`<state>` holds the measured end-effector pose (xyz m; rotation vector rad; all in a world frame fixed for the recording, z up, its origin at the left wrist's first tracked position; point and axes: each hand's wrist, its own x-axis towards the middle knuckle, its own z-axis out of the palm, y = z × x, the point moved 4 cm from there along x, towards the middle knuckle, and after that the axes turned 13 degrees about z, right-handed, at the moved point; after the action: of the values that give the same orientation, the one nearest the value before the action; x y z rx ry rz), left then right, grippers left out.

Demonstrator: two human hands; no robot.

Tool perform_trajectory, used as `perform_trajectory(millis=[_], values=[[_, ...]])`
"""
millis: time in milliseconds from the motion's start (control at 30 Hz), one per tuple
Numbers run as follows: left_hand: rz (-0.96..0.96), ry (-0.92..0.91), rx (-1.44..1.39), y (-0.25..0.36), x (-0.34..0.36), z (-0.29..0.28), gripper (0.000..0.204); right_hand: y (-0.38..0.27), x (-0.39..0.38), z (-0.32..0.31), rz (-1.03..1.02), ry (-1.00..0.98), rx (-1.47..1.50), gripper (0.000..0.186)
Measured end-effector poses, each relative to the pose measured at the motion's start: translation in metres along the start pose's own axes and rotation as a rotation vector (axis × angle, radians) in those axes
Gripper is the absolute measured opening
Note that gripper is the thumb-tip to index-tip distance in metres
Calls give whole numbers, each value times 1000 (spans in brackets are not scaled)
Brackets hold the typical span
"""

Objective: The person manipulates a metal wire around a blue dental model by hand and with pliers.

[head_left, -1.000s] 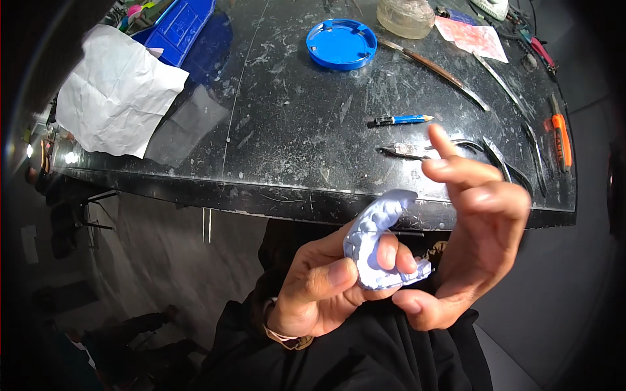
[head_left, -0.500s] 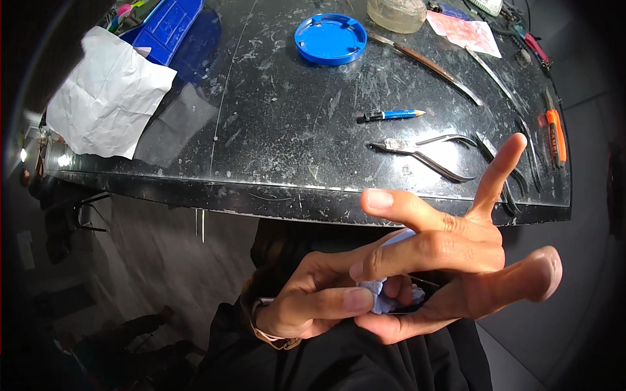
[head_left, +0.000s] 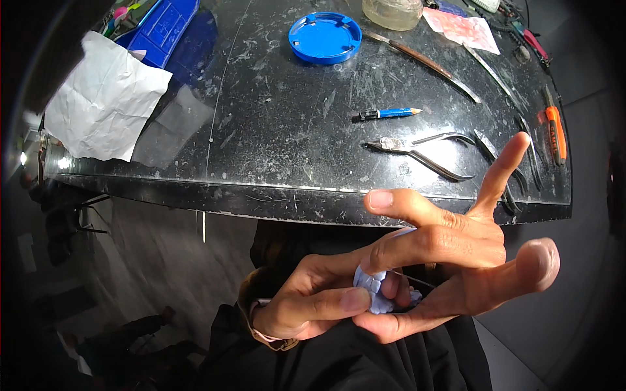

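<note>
In front of the bench edge, a pale blue lumpy piece that looks like a plaster dental model [head_left: 370, 287] sits between my two hands, mostly covered by fingers. My left hand [head_left: 319, 296], a band round its wrist, closes on it with the thumb along its near side. From the right, my right hand [head_left: 450, 254] also grips it, some fingers bent round it while others stick out to the left and upward. A thin wire-like line [head_left: 422, 282] shows beside the model; whether it is attached, I cannot make out.
On the black scuffed bench [head_left: 274, 124] lie pliers [head_left: 417, 153], a short blue pencil [head_left: 391, 113], a wooden-handled knife [head_left: 424, 62] and an orange cutter [head_left: 555, 133]. Behind stand a blue round lid [head_left: 325, 39] and a glass jar [head_left: 393, 13]. Crumpled white paper [head_left: 104, 98] lies left.
My right finger across the model has lifted slightly and shifted right, baring more of its ridged face. The left thumb has slid a little left. Both hands keep their hold.
</note>
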<state>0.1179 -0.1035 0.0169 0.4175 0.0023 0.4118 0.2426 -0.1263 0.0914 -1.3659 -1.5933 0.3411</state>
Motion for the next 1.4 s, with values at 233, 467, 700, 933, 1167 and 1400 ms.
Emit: perform_trajectory(millis=[233, 467, 700, 933, 1167, 1400], values=[[-19, 24, -39, -1, -1, 1, 55, 4, -2, -1, -13, -16, -9, 124], [-33, -6, -7, 2, -1, -3, 39, 2, -6, -3, -59, -35, -122, 126], [-115, -35, 72, 27, 3, -4, 38, 18, -15, -11, -145, -209, 133, 116], [-272, -69, 90, 26, -1, -9, 36, 17, -9, 2, -176, -276, 219, 112], [-244, -127, 151, 30, 7, -8, 48, 15, -12, 2, -202, -182, 238, 106], [-44, -16, 314, 35, 7, 0, 67, 16, -14, -1, -194, -59, 245, 100]])
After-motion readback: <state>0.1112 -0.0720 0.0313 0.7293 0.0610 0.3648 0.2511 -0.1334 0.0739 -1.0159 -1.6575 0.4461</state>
